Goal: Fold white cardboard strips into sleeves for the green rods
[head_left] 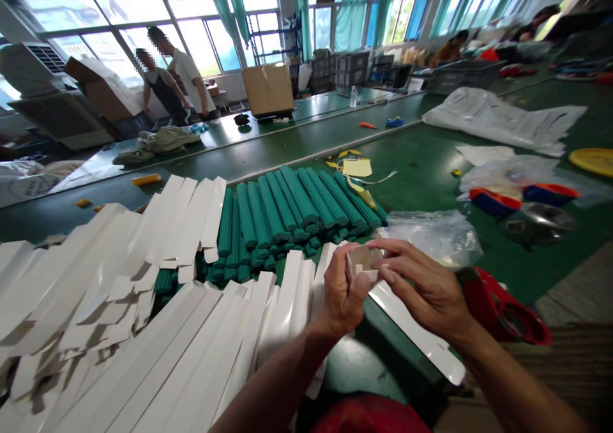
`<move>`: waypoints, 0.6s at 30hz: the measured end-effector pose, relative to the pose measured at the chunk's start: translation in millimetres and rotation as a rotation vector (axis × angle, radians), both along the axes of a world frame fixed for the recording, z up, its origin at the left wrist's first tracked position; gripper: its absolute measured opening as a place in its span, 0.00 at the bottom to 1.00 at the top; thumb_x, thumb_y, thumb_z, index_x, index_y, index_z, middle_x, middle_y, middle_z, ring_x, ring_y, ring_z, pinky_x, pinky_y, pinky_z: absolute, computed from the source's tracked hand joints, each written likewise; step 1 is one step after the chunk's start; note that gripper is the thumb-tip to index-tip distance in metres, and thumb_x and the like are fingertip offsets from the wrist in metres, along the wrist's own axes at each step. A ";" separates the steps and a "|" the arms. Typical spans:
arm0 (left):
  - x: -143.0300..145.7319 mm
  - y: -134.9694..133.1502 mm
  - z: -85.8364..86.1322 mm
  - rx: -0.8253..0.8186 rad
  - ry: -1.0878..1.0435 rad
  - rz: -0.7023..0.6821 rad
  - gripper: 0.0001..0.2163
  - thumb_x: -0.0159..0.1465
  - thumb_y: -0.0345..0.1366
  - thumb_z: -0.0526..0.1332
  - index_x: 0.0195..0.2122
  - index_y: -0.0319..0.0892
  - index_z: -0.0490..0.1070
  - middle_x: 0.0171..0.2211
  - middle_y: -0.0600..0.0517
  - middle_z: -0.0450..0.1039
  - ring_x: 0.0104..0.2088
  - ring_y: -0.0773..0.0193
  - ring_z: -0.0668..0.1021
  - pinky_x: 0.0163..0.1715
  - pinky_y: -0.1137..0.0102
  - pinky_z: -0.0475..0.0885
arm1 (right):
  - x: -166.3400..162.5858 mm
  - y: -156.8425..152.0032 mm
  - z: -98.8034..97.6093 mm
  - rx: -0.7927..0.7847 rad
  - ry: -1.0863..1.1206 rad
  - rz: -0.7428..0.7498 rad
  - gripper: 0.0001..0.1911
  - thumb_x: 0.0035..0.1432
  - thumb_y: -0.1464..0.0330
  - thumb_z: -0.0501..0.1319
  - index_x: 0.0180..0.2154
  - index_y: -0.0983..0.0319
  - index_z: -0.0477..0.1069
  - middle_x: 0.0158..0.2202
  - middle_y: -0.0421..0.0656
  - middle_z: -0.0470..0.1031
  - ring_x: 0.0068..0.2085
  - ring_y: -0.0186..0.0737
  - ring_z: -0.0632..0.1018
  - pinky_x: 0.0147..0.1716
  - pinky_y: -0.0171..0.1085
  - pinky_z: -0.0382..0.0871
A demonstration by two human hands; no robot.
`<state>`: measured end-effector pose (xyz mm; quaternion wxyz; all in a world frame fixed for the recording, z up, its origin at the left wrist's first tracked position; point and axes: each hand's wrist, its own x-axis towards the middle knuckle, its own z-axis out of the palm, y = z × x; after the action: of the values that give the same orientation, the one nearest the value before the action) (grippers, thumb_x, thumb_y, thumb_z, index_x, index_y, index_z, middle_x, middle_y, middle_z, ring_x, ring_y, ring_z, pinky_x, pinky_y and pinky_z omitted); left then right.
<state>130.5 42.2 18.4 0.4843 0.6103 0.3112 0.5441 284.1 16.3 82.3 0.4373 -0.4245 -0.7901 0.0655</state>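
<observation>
A slim white cardboard box point(364, 262) is between my hands, its open end tilted up toward me. My left hand point(343, 289) wraps round its left side, with the thumb at the front edge. My right hand point(421, 286) has its fingers closed on the right side and rim of that end. The rest of this box is hidden behind my hands. Below my right hand a long white box point(421, 337) lies aslant on the green table. Ahead of my left hand is a stacked pile of ribbed green sticks point(287, 206).
Many long white boxes point(177, 350) cover the table at left. At right are a clear plastic bag point(433, 232), a red tape dispenser point(502, 308), a metal part with blue-and-orange pieces point(539, 222) and a white sack point(498, 120). Two people stand beyond the table.
</observation>
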 end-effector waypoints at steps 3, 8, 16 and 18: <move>-3.7 -5.6 7.7 -0.084 -0.008 -0.021 0.27 0.65 0.59 0.50 0.53 0.42 0.64 0.44 0.44 0.71 0.44 0.54 0.74 0.49 0.59 0.70 | -10.3 -4.1 -3.3 0.048 0.050 -0.054 0.06 0.62 0.74 0.58 0.38 0.59 0.74 0.47 0.48 0.75 0.44 0.40 0.78 0.41 0.38 0.74; -11.1 -13.0 19.5 -0.177 -0.030 -0.052 0.23 0.66 0.55 0.51 0.52 0.42 0.65 0.42 0.45 0.72 0.41 0.56 0.75 0.46 0.60 0.72 | -20.9 -11.6 -11.3 0.068 0.095 -0.142 0.08 0.61 0.73 0.60 0.41 0.57 0.76 0.47 0.48 0.74 0.41 0.40 0.79 0.37 0.38 0.76; -9.6 -17.7 30.5 -0.230 0.031 0.018 0.17 0.69 0.47 0.50 0.50 0.43 0.66 0.41 0.47 0.74 0.40 0.58 0.76 0.42 0.64 0.74 | -31.4 -15.1 -23.4 -0.156 0.365 -0.238 0.22 0.59 0.68 0.65 0.55 0.58 0.64 0.39 0.43 0.75 0.28 0.33 0.76 0.28 0.34 0.75; -4.9 -18.0 31.1 -0.196 0.052 0.092 0.16 0.71 0.44 0.48 0.52 0.42 0.67 0.44 0.46 0.75 0.43 0.57 0.76 0.44 0.64 0.74 | -36.7 -15.2 -24.5 -0.122 0.363 -0.312 0.17 0.59 0.68 0.64 0.50 0.59 0.67 0.40 0.44 0.76 0.30 0.34 0.77 0.29 0.34 0.76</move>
<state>125.6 24.2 49.4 0.5080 0.5591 0.4028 0.5168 247.4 1.1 57.8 0.5505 -0.5482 -0.6180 0.1201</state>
